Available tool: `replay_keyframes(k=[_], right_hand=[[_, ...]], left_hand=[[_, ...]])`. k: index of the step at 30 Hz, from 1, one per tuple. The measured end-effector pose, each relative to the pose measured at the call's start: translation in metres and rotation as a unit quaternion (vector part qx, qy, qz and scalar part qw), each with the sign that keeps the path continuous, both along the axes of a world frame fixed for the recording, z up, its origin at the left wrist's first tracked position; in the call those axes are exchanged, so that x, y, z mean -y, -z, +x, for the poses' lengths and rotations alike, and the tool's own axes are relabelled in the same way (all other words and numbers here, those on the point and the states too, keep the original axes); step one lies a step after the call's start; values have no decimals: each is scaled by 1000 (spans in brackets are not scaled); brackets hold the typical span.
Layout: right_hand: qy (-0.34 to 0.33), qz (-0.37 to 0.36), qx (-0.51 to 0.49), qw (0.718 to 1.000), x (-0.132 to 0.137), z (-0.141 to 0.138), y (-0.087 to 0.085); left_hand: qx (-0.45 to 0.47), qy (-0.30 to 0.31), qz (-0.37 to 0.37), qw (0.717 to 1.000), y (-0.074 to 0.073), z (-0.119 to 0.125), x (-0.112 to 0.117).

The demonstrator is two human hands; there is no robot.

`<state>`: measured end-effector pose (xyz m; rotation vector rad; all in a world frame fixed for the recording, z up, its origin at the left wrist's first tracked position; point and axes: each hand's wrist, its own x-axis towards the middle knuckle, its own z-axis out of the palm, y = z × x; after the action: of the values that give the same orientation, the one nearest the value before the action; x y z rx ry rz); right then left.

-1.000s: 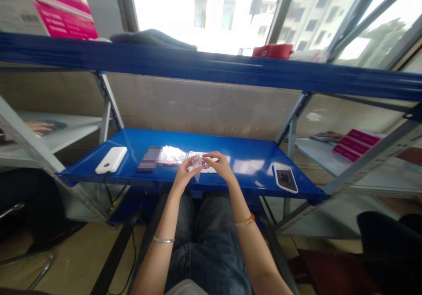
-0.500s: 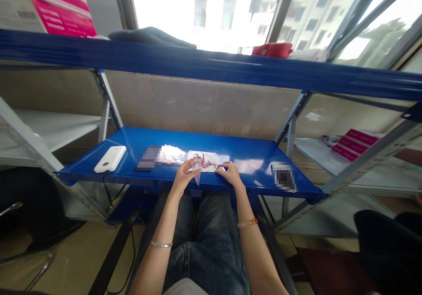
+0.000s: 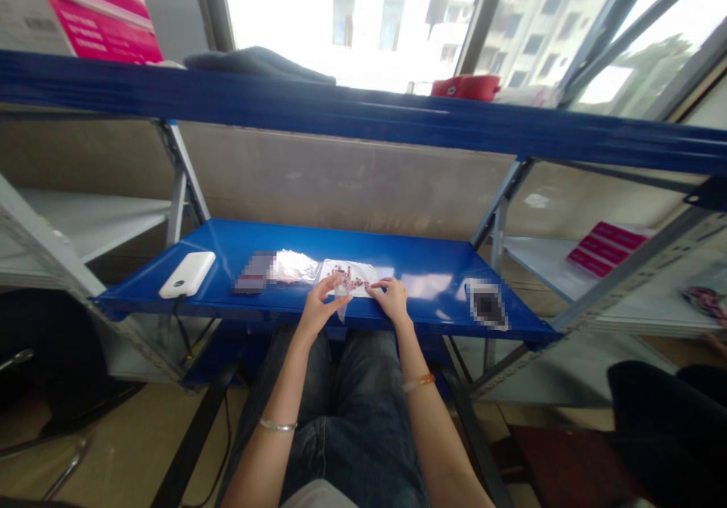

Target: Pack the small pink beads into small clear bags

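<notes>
Pinching a clear plastic bag (image 3: 341,288) upright, the left hand (image 3: 316,311) sits beside the right hand (image 3: 391,300). That one lies empty, curled on a white paper sheet (image 3: 349,272).

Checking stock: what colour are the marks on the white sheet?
Pinkish red marks, best in the head view.

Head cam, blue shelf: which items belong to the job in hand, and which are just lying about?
Job in hand:
left hand holding a small clear plastic bag
right hand on a white sheet dotted with pink-red pieces

Lying about:
white power bank
pixelated flat device
pixelated packet
crinkled shiny wrapping
red pouch
</notes>
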<state>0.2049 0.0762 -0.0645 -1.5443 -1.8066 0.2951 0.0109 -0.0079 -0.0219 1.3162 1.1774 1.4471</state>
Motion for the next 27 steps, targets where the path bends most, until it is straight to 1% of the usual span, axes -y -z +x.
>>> replay_keyframes(k=[5,7,8,9,12,15,17,19,22,24,27], right_hand=[[17,19,-13,1000,5,-5,-4],[27,40,-50,998,8,-7,-11],[20,51,-81,995,11,-8,-17],[3,59,-118,991,14,-9,-24],[-85,65,-211,972,27,-15,-50],[-160,54,-210,963,40,-23,-72],[-191,38,-185,963,46,-28,-80],[-187,26,-157,969,49,-32,-83],[-174,14,-136,975,52,-37,-83],[-192,0,-148,970,54,-39,-83],[-238,-37,-189,952,58,-39,-82]], left_hand=[[-31,-11,4,999,-4,3,3],[-49,-17,13,999,-4,5,4],[-56,-21,21,998,-4,6,4],[-61,-24,31,997,-4,7,4],[-68,-33,64,995,-1,12,3],[-68,-44,81,993,0,17,3],[-53,-51,83,994,1,20,2],[-35,-59,82,994,2,21,2],[-30,-77,84,993,3,22,1],[-33,-91,82,992,3,21,1],[-35,-106,79,991,2,20,1]])
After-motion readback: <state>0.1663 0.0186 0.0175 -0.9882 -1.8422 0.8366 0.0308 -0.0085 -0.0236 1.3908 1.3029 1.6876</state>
